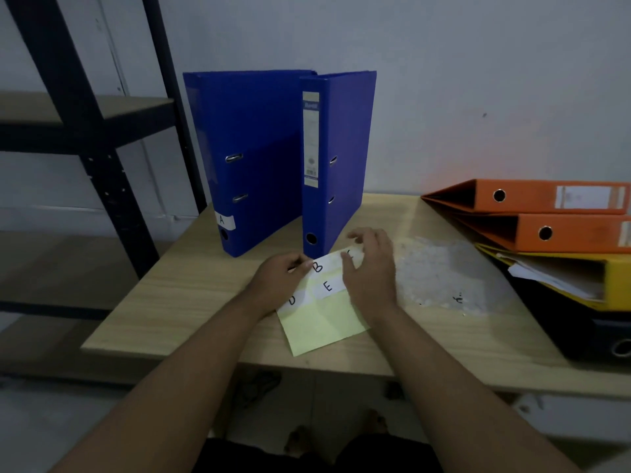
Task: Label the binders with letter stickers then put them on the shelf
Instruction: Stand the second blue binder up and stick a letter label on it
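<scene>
we see both hands on a yellow sticker sheet (pixel 321 322) lying on the wooden table (pixel 170 302). the left hand (pixel 278 279) pinches its edge by the b sticker (pixel 318 266); the right hand (pixel 370 268) presses the sheet's far corner. just behind stand two blue binders, the left binder (pixel 249 158) labelled a, the right binder (pixel 336 158) bare. orange binders (pixel 546 216) lie stacked at right.

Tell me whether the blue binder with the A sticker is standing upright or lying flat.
Upright. The blue binder with the A sticker stands on its bottom edge on the table.
</scene>
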{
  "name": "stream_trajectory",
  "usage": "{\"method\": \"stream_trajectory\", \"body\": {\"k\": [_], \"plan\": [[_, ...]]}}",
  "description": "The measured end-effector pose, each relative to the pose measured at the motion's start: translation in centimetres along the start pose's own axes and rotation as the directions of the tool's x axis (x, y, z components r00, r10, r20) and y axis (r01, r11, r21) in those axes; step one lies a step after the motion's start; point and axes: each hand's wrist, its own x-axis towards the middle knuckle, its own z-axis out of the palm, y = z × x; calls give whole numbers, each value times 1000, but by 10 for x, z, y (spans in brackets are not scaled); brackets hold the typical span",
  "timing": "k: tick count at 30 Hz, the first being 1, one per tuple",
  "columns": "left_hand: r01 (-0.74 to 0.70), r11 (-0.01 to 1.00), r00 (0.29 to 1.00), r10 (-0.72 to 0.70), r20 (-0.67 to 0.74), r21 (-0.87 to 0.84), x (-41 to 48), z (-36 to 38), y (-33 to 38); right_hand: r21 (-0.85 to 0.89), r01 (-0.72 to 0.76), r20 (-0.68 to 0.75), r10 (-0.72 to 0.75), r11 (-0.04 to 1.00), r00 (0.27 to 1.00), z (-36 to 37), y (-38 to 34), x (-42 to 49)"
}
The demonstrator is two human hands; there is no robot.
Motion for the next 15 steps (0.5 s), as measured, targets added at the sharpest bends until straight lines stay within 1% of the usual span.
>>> {"method": "stream_trajectory", "body": {"k": [2, 4, 9, 11, 15], "plan": [[8, 999, 1000, -8, 9, -49, -1, 0, 0, 48, 99, 118, -104, 994, 988, 9, 6, -7], [-1, 997, 1000, 2, 10, -80, -1, -1, 0, 63, 148, 182, -157, 987, 971, 15, 11, -11], [41, 987, 999, -40, 10, -154, -2, -7, -1, 84, 131, 266, -149, 988, 952, 17, 13, -12], [40, 984, 999, -37, 18, -174, -3, -8, 0, 83, 127, 295, -146, 988, 944, 17, 12, -13], [25, 991, 1000, -26, -4, -129, -4, -6, 0, 64, 164, 314, -176, 984, 933, 15, 9, -16]]}}
